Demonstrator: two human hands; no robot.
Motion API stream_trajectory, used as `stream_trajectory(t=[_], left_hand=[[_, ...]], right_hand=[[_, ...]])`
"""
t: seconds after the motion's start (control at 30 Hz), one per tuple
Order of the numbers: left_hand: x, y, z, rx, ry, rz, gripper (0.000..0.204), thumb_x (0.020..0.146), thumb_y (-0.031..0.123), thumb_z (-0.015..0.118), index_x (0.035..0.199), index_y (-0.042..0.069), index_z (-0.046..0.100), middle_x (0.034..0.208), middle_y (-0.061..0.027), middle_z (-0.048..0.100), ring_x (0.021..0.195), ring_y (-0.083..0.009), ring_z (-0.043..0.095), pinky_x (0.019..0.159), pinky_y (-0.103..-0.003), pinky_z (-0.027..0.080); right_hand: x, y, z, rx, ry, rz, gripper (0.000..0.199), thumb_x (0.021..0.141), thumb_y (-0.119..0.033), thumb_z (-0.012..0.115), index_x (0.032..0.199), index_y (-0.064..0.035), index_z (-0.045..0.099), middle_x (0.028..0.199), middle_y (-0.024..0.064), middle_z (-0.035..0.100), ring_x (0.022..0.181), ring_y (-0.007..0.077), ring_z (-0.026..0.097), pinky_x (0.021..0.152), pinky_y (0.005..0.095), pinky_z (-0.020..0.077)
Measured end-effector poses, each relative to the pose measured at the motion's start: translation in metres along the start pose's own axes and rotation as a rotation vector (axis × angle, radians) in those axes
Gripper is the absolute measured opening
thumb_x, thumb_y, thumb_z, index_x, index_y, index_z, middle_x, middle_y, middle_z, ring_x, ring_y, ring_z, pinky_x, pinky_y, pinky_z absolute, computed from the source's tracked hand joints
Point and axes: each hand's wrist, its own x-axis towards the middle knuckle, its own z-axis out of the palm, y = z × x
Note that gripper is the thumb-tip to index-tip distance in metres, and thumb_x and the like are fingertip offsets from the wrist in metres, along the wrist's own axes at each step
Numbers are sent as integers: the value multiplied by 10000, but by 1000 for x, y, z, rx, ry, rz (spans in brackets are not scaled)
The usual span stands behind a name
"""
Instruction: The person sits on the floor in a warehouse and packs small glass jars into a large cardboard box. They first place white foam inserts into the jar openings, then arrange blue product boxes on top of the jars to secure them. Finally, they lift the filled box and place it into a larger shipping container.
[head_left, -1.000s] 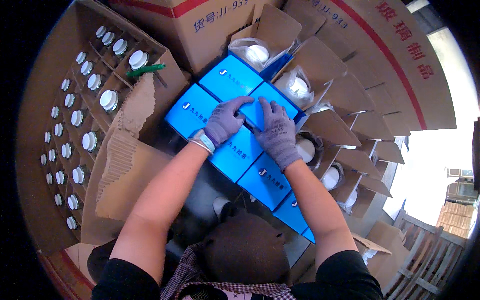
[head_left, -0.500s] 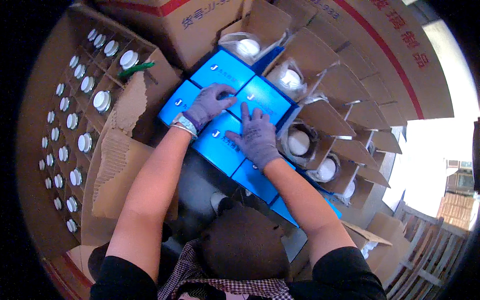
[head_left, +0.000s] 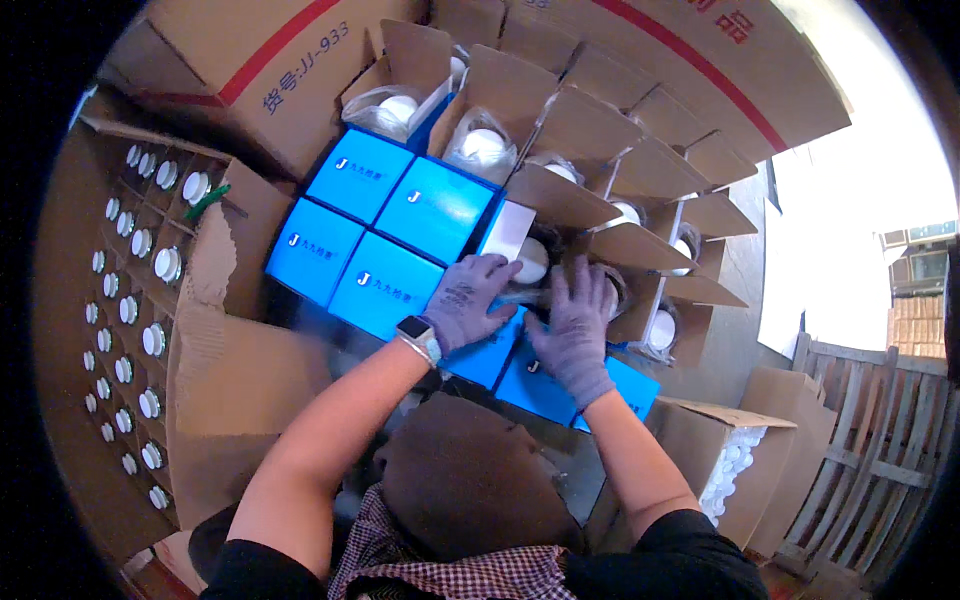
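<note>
Low in the frame, the person's dark brown cap (head_left: 470, 480) hides part of the forearms. Above it, at centre, the left hand (head_left: 462, 300) in a grey glove lies flat, fingers spread, on a closed blue cardboard box (head_left: 480, 350). Just to its right, the right hand (head_left: 580, 325), fingers also spread, presses the flap of an open blue box (head_left: 545, 375). Beyond, four closed blue boxes (head_left: 385, 225) lie together. In the upper frame, open boxes with white jars (head_left: 485, 145) stand in a row.
</note>
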Motion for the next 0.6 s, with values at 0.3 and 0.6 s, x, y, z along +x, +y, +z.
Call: stream_trajectory(t=[0.3,0.6], left_hand=[[56,-43,4,-482,-79,-566,526,880,284,653,1345,72,532,1259,-178,577,1147,-356,563,985,-438,454],[128,-26,-58,-612,-78,-138,555,987,562,468,1183,99,703,1187,-155,668,1077,-307,621,1018,-366,437]], right_hand=[[33,-26,34,46,-206,-107,768,871,-379,649,1490,-54,329,1467,299,358,1379,507,325,1160,538,265],[55,-9,52,68,-56,-122,499,833,-113,633,1315,-240,598,1201,133,580,1092,349,572,976,480,457]])
